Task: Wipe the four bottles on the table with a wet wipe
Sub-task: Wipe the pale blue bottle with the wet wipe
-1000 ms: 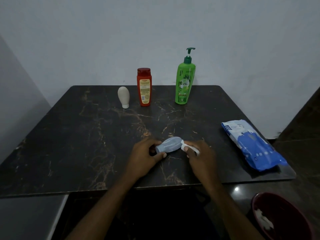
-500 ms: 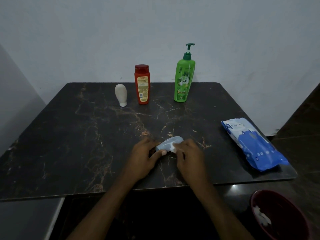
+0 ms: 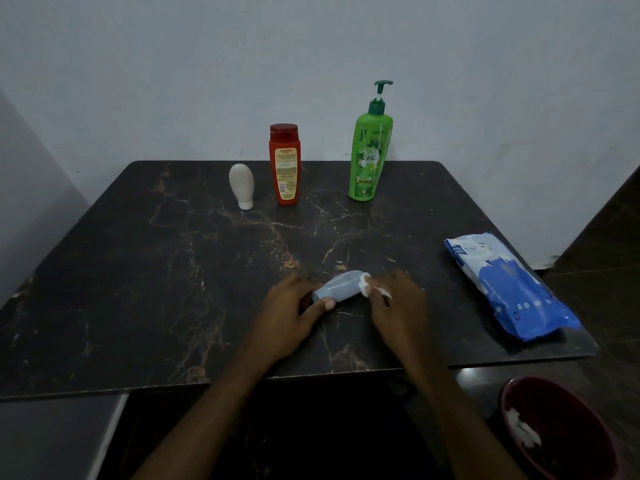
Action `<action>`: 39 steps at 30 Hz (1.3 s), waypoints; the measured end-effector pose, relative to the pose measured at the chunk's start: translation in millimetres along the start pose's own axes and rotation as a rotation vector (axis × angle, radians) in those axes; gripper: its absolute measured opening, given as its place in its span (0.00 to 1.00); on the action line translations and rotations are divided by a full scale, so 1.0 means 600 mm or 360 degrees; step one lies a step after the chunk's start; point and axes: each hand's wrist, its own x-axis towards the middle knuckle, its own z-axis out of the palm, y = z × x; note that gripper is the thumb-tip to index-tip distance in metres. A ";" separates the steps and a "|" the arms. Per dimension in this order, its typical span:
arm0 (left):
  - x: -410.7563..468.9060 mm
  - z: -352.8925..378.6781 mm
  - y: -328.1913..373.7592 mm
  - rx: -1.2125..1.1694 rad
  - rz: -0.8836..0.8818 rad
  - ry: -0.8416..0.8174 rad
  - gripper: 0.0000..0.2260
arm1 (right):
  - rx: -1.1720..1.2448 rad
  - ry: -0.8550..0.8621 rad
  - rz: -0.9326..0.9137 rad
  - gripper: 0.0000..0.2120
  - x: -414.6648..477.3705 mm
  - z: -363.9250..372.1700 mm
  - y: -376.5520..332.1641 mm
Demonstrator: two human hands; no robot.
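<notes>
A small pale blue bottle (image 3: 341, 285) lies tilted above the dark marble table (image 3: 173, 271), near its front edge. My left hand (image 3: 287, 313) grips the bottle's lower end. My right hand (image 3: 394, 306) pinches a crumpled white wet wipe (image 3: 367, 284) against the bottle's upper end. At the back of the table stand a small white bottle (image 3: 241, 189) upside down on its cap, a red bottle (image 3: 285, 164) and a tall green pump bottle (image 3: 370, 154), all upright and untouched.
A blue and white pack of wet wipes (image 3: 509, 285) lies at the table's right side. A dark red bin (image 3: 561, 431) with used white wipes inside sits on the floor at the lower right. A pale wall rises behind the table.
My right hand slid with the wipe down along the blue bottle half a second ago, then back to its upper end. The left hand keeps its grip.
</notes>
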 end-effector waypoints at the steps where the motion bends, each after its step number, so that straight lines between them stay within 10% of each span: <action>1: 0.000 0.000 0.000 0.0002 0.0005 -0.0001 0.14 | -0.0002 0.0022 0.0064 0.09 0.005 -0.002 0.005; 6: 0.000 0.001 0.003 -0.0004 0.0017 0.0014 0.16 | 0.0003 0.0028 -0.0446 0.09 -0.036 0.018 -0.019; 14: -0.004 0.001 0.006 0.0057 0.0043 -0.0006 0.15 | 0.0010 0.0061 -0.0191 0.07 -0.011 -0.008 -0.006; 20: -0.009 0.007 0.007 0.0099 0.0075 0.0020 0.13 | 0.0105 -0.0029 -0.0516 0.06 -0.055 0.019 -0.029; 27: -0.012 0.004 0.005 0.0044 0.0095 0.0020 0.15 | 0.0126 -0.0020 0.0090 0.07 0.004 -0.019 0.003; 33: -0.011 0.004 0.005 0.0001 0.0113 0.0030 0.15 | 0.0074 -0.0009 -0.0528 0.07 -0.060 0.030 -0.043; 39: -0.011 0.000 0.006 0.0002 0.0101 -0.0002 0.17 | 0.0029 0.0042 -0.0051 0.07 -0.002 -0.009 -0.010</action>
